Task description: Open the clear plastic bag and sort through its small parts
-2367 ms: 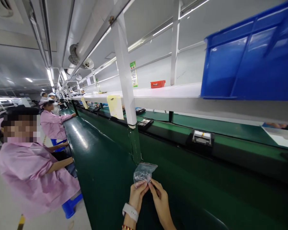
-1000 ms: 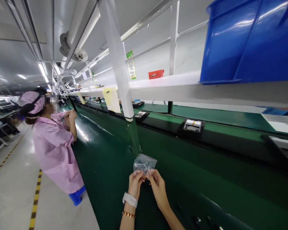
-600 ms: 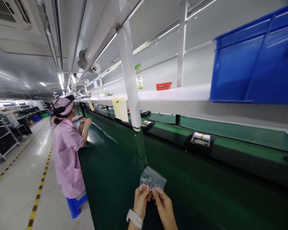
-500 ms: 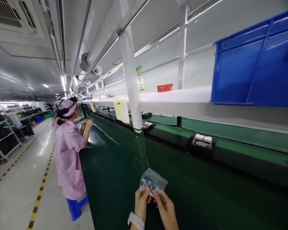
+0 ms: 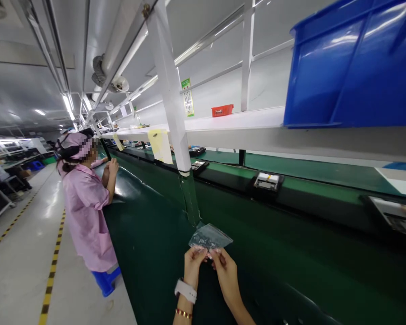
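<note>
The left hand (image 5: 193,267) and the right hand (image 5: 227,276) are pinching the lower edge of a small clear plastic bag (image 5: 210,237), their fingertips clamped on it from both sides. The bag is hanging in the near middle of the scene, just over a dark green conveyor belt (image 5: 145,253). Small glinting contents are showing inside, too blurred to identify, and I cannot tell whether the bag's mouth is sealed. If it is open, a tilt or a slackening pinch could be spilling pieces onto the dark belt, where they would be hard to spot. A white watch strap (image 5: 185,290) on the left wrist could be catching the thin plastic. To the far left, a co-worker in a pink smock (image 5: 85,210) is standing well apart.
</note>
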The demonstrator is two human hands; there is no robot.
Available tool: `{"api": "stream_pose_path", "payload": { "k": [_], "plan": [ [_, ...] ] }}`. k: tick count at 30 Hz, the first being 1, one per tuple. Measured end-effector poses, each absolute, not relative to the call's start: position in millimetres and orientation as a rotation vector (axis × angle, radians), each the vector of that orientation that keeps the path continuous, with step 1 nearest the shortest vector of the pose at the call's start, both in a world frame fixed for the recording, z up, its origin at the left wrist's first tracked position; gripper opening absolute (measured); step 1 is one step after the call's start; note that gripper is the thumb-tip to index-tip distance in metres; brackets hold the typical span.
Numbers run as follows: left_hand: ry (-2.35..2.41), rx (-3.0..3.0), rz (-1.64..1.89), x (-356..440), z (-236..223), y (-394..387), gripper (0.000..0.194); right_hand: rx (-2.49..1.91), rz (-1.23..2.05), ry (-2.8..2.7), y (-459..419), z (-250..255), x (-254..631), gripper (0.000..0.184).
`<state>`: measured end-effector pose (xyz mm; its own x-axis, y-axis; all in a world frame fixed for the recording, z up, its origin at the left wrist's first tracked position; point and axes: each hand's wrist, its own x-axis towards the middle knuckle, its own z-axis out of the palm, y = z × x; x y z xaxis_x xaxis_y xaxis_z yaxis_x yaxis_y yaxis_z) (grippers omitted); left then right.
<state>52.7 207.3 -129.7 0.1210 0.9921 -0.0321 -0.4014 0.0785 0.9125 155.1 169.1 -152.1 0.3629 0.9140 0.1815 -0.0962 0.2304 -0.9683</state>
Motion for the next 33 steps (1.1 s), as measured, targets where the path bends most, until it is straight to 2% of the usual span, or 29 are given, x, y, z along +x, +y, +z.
{"api": "stream_pose_path", "payload": {
  "k": [4, 12, 26, 33],
  "plan": [
    [0.865, 0.814, 1.312, 50.3, -126.8, 208.7, 0.038, -1.113, 0.849, -0.931, 168.2, -150.5, 156.0, 0.049],
    [0.891, 0.589, 1.425, 45.8, -130.4, 214.1, 0.045, -1.1, 0.878, -0.93, 170.1, -151.6, 154.6, 0.053],
    [0.952, 0.912, 1.409, 43.9, -144.4, 219.6, 0.05, -1.073, 0.85, -1.004, 170.7, -146.7, 154.3, 0.045],
    [1.016, 0.92, 1.44, 42.0, -148.7, 222.0, 0.046, -1.079, 0.842, -1.002, 171.1, -145.9, 152.9, 0.043]
  ]
}}
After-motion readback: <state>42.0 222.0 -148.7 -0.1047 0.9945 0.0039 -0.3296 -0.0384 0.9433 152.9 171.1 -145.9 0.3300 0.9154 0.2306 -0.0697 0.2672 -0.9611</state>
